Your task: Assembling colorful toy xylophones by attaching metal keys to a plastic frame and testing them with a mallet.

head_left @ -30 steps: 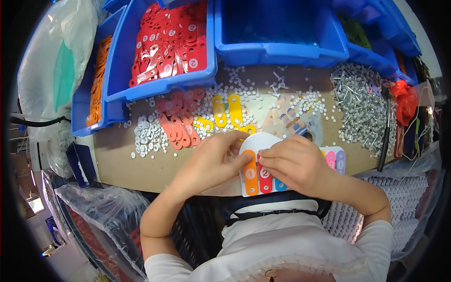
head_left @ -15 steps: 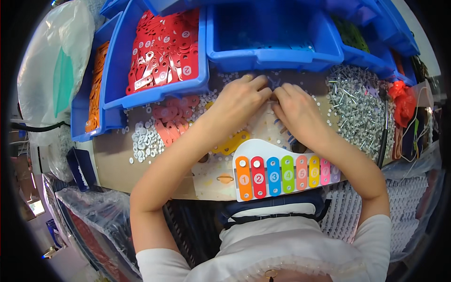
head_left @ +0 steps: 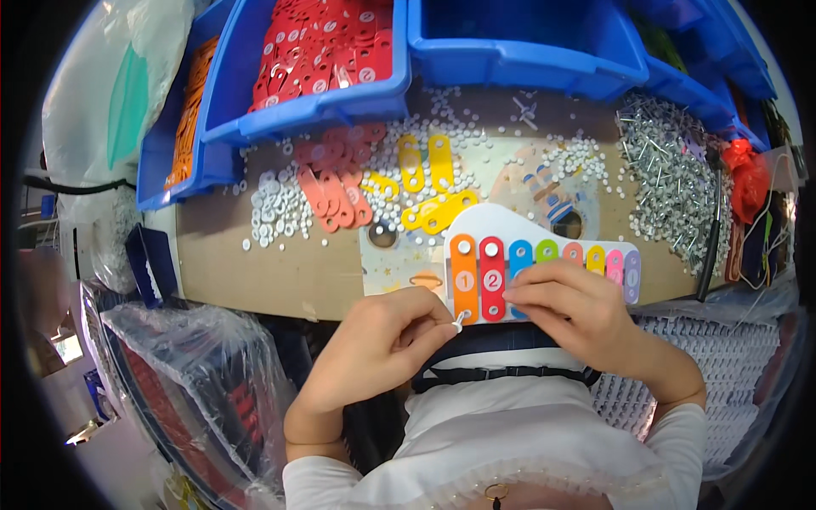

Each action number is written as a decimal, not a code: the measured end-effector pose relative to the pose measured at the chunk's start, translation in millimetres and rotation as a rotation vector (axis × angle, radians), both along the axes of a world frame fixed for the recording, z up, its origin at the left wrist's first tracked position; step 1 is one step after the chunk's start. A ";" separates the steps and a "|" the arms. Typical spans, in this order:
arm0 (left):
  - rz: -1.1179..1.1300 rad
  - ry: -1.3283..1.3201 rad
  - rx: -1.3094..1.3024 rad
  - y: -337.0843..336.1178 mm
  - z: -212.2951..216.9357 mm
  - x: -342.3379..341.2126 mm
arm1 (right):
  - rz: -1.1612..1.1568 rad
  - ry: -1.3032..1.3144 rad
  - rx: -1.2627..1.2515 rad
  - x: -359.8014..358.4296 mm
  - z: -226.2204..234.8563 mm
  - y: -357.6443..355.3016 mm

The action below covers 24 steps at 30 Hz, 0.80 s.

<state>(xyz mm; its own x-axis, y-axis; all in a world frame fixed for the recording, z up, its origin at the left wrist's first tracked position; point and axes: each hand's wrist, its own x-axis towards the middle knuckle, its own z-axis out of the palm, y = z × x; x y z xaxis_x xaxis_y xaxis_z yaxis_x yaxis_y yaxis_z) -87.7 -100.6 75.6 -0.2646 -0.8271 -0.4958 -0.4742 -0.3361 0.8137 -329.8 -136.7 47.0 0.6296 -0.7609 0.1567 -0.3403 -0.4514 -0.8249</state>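
A toy xylophone (head_left: 489,223) with a white base and a row of coloured bars lies at the table's near edge. White caps sit in the upper holes of its orange bar (head_left: 464,270) and red bar (head_left: 492,293). My left hand (head_left: 374,348) is closed in a pinch on a small screw with a white washer (head_left: 459,321), at the orange bar's lower hole. Over the blue and green bars is my right hand (head_left: 586,314), thumb and fingers drawn together beside the red bar. Whatever those fingertips hold is hidden.
Blue bins (head_left: 314,109) line the back, one full of red bars (head_left: 327,51). Loose salmon bars (head_left: 336,183), yellow bars (head_left: 439,161) and white washers (head_left: 280,204) lie on the table. A heap of screws (head_left: 671,178) is at the right, beside a red plastic bag (head_left: 746,183).
Both hands have come back from the small parts near the bins to the xylophone. The left now holds a screw at the orange bar. The view has shifted, showing more of the table.
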 end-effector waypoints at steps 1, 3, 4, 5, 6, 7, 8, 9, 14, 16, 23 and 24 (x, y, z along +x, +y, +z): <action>0.014 0.012 0.007 5.3 -6.7 -1.3 | 0.006 0.001 0.003 2.0 -3.4 4.1; 0.034 0.011 0.032 8.8 -11.4 -2.8 | 0.023 -0.019 -0.056 6.6 -10.1 9.5; 0.049 0.014 0.055 9.4 -12.7 -3.5 | 0.024 -0.019 -0.058 8.0 -11.7 11.3; 0.050 0.014 0.053 9.7 -14.5 -3.8 | 0.049 -0.013 -0.089 9.1 -13.2 12.2; 0.050 0.018 0.057 9.6 -16.0 -4.0 | 0.074 -0.005 -0.121 9.6 -14.5 12.8; 0.050 0.022 0.061 9.0 -16.9 -4.5 | 0.073 -0.004 -0.124 9.8 -15.8 13.7; 0.049 0.025 0.059 8.0 -17.9 -5.5 | 0.090 0.026 -0.173 9.7 -17.2 15.2; 0.054 0.025 0.082 6.8 -18.9 -6.8 | 0.106 0.056 -0.221 9.6 -17.8 16.4; 0.036 -0.008 0.000 5.6 -22.1 -9.9 | 0.149 0.049 -0.284 5.7 -18.7 20.5; 0.058 -0.048 0.090 4.6 -25.0 -9.6 | 0.132 0.032 -0.271 4.2 -21.8 20.9; 0.136 0.121 0.180 8.4 -40.9 -9.7 | 0.151 0.074 -0.342 9.0 -24.2 20.5; 0.171 0.141 0.160 10.8 -43.4 -10.3 | 0.162 0.114 -0.427 12.0 -21.7 22.0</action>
<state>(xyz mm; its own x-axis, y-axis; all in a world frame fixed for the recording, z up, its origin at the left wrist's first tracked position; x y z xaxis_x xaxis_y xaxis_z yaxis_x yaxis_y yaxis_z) -98.0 -89.9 32.2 -0.2039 -0.7797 -0.5920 -0.2855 -0.5311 0.7978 -317.8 -114.8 25.4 0.7663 -0.5340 0.3571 -0.3155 -0.7971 -0.5149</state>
